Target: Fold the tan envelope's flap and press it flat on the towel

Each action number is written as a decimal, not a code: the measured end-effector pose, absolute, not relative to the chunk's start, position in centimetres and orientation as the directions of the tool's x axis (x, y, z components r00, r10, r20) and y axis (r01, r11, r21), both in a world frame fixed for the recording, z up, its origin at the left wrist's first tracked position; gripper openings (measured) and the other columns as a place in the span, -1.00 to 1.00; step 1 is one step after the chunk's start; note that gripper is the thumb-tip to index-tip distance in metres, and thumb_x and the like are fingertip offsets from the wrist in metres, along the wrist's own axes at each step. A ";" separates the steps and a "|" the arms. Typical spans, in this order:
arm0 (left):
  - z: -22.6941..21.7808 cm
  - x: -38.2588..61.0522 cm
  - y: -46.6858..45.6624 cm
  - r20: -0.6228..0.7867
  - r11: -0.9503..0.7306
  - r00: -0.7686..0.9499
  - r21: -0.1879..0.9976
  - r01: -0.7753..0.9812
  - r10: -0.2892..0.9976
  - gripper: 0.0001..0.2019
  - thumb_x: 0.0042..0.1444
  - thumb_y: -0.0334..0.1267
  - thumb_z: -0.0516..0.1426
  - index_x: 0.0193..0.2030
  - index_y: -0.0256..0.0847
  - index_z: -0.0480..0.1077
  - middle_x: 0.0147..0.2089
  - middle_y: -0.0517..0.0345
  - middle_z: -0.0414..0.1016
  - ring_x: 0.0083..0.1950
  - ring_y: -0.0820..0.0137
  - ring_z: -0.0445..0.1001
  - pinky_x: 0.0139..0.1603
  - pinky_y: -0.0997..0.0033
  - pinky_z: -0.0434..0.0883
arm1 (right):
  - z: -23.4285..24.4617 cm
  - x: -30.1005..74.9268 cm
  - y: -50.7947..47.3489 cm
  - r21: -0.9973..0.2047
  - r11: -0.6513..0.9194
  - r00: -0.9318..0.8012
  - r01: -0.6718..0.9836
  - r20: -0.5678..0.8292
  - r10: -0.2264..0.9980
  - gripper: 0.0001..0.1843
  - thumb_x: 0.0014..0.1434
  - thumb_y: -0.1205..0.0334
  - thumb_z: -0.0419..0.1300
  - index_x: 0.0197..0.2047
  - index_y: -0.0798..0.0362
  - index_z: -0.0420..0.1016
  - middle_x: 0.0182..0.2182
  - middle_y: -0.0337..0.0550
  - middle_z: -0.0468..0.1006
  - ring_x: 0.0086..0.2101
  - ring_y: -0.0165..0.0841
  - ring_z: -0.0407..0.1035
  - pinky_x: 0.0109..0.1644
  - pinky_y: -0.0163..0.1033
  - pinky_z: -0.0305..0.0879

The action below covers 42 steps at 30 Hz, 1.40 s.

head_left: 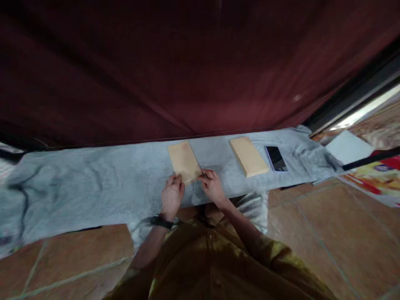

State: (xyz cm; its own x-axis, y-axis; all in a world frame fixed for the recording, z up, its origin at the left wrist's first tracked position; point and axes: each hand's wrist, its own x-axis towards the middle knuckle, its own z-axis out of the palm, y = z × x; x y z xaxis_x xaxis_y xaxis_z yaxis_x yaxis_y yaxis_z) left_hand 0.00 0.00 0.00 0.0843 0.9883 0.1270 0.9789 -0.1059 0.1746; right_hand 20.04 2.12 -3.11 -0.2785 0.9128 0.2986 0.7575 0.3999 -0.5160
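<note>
A flat, tan rectangular piece that looks like a paper envelope (184, 158) lies on the grey cloth (125, 179) in front of me. At its near left corner, my left hand (171, 196) is closed, with the thumb and fingers gripping the edge. My right hand (213, 186) pinches the near right corner with bent fingers. To the right rests a thick stack of the same tan pieces (248, 156), apart from both hands. Fingertips cover parts of the near edge, and the underside is hidden.
Right of the stack lies a phone (276, 158) with a dark screen. Dark red fabric (193, 91) rises along the cloth's far edge. At the far right are a white sheet (349, 147) and a colourful printed package (379, 177). Brown floor tiles (325, 225) show below.
</note>
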 end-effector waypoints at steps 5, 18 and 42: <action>0.3 0.5 0.3 0.091 -0.190 0.181 0.095 0.977 0.979 -0.61 0.37 -0.28 -0.11 0.25 -0.24 0.32 0.16 -0.12 0.45 0.11 0.14 0.44 -0.01 0.24 0.43 | -3.3 19.3 1.6 -0.441 0.473 -0.356 0.762 0.325 0.876 -0.53 0.22 0.46 0.16 0.17 -0.06 0.52 0.35 -0.09 0.24 0.25 -0.12 0.13 0.27 0.01 0.13; 1.9 -0.1 1.0 -0.042 -0.230 0.233 0.062 0.971 0.972 -0.63 0.38 -0.29 -0.14 0.16 -0.27 0.36 -0.05 -0.09 0.53 -0.14 0.23 0.54 -0.22 0.33 0.40 | -2.9 18.2 0.5 -0.423 0.519 -0.426 0.743 0.298 0.854 -0.61 0.33 0.36 0.10 0.20 0.00 0.46 0.14 -0.04 0.48 0.14 -0.15 0.24 0.12 -0.05 0.18; -2.1 -2.8 10.5 -0.204 0.292 -0.369 0.935 0.200 0.907 -0.85 -0.16 -0.23 0.22 -0.40 -0.21 0.47 -0.58 0.24 0.43 -0.55 0.43 0.39 -0.51 0.47 0.27 | -3.6 16.8 10.6 -0.903 -0.057 0.088 0.425 -0.021 0.996 -0.78 0.13 0.38 0.10 -0.46 0.02 0.54 -0.50 -0.20 0.54 -0.37 -0.33 0.42 -0.22 -0.34 0.30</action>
